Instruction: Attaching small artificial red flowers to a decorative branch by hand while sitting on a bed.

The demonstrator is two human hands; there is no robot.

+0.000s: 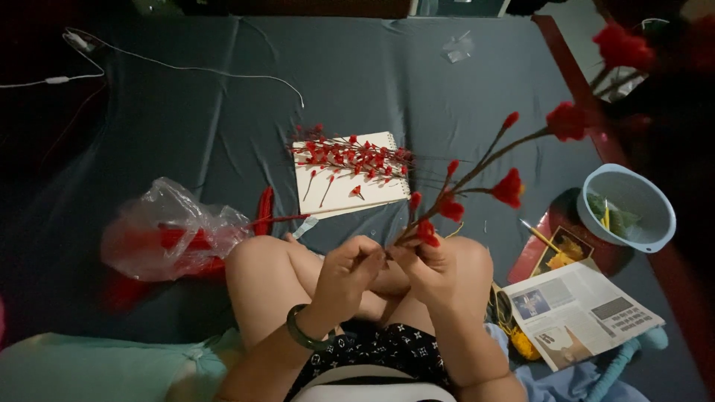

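Your left fingers & right fingers were closed on the lower stem of the red flower branch, above your knees. You were at the binding step; the next move needs a firm pinch. More red sprigs lay on the notebook.

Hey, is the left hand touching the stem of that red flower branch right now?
Touching. The head view shows the left hand with its fingers closed around the bottom of the flower branch, right beside the right hand, which grips the same stem.
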